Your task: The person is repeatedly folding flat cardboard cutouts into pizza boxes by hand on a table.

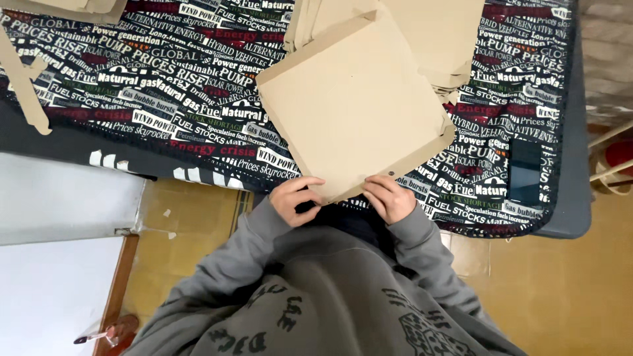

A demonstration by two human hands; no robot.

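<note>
A flat brown cardboard box piece (353, 105) lies tilted on the table, over a dark cloth (165, 86) covered in printed lettering. My left hand (295, 200) grips its near edge at the table's front, fingers curled around the cardboard. My right hand (389, 198) holds the same near edge a little to the right, fingers bent over it. Both arms wear grey sleeves.
A stack of more cardboard sheets (442, 39) lies behind the held piece. Cardboard strips (23, 86) rest at the far left. A dark phone (525, 171) lies on the cloth at the right. A white surface (59, 217) stands at lower left over a tan floor.
</note>
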